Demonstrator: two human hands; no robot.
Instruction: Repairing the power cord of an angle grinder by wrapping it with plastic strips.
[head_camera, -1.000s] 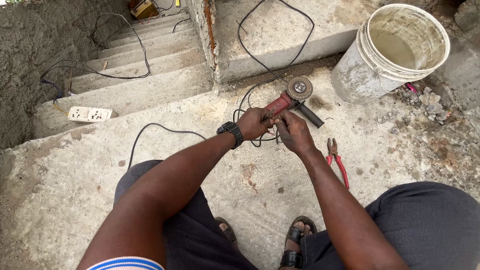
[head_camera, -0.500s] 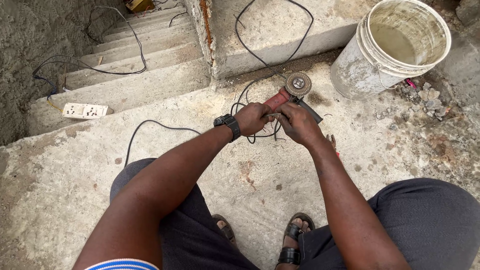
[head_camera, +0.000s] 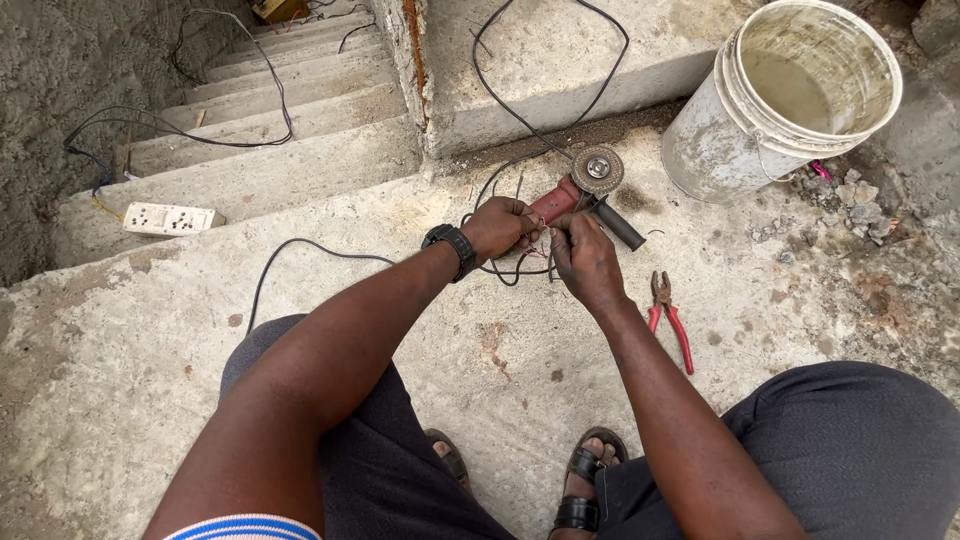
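Observation:
A red angle grinder (head_camera: 580, 190) with a grey disc and a black side handle lies on the concrete floor. My left hand (head_camera: 500, 228), with a black watch on the wrist, grips thin wires at the grinder's rear end. My right hand (head_camera: 582, 258) pinches the same wires (head_camera: 540, 250) close beside it. The grinder's black cable (head_camera: 500, 180) loops under and behind both hands.
Red-handled pliers (head_camera: 668, 315) lie on the floor just right of my right arm. A dirty white bucket (head_camera: 785, 100) stands at the far right. A white power strip (head_camera: 172, 219) lies on a step at the left, where concrete stairs go down. Rubble lies by the bucket.
Both hands stay on the wires at the grinder's rear. The view has shifted a little, and the pliers show fully beside my right arm again.

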